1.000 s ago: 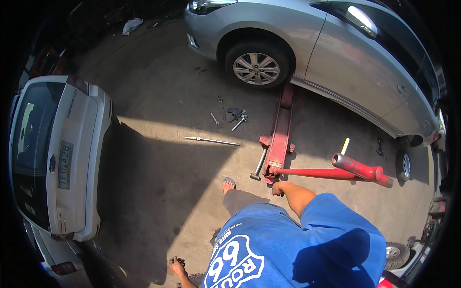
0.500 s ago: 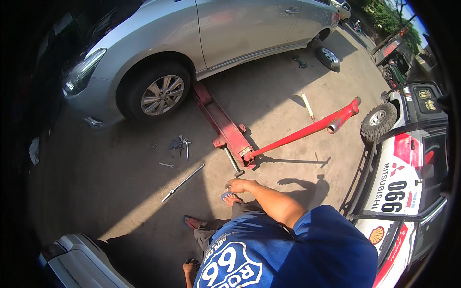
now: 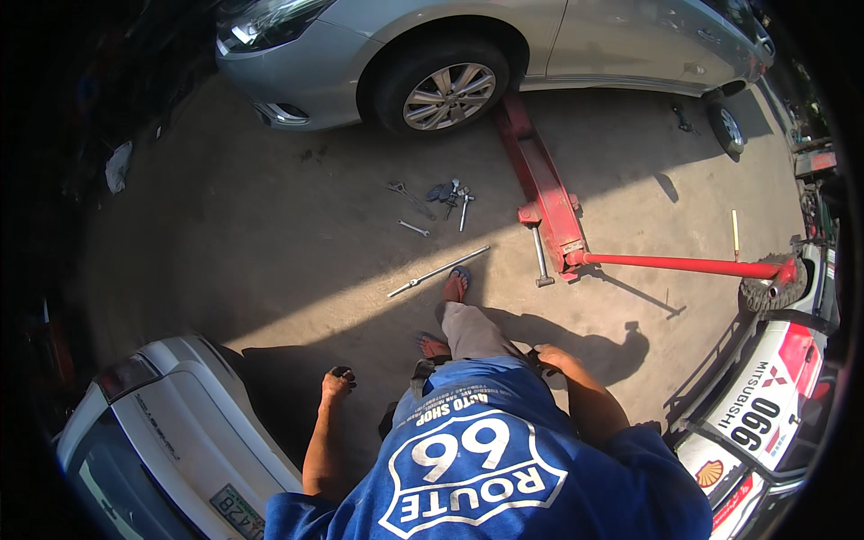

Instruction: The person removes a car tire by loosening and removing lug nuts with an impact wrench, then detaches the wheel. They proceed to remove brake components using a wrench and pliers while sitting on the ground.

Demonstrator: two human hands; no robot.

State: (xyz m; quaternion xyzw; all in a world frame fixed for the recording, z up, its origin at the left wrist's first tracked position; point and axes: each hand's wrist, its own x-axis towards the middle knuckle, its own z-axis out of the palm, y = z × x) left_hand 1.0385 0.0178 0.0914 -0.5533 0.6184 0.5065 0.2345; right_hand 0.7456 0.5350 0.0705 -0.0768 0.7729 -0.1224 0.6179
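My left hand [image 3: 337, 384] hangs low beside the white car at lower left. Its fingers are curled, with something small and dark at them that I cannot make out. Beside my hip is my right hand [image 3: 556, 358], its fingers bent around a dark patch too small to name. Neither hand touches the tools on the concrete. Ahead of my feet lies a long silver breaker bar [image 3: 438, 272]. Beyond it are a small wrench [image 3: 414, 229], a darker wrench [image 3: 409, 197] and a silver ratchet-like tool [image 3: 464, 211] by a dark grey bundle [image 3: 441, 192].
A red floor jack [image 3: 544, 193] reaches under the silver car [image 3: 432, 22], its long handle [image 3: 679, 263] stretching right. A loose wheel [image 3: 725, 130] lies by the car's rear. A white car [image 3: 193, 423] stands at left, a red-and-white off-road vehicle [image 3: 747, 414] at right.
The view has turned and I have stepped left toward the breaker bar. My right hand has drawn back from the jack's side to my hip. My left hand has swung forward into fuller view.
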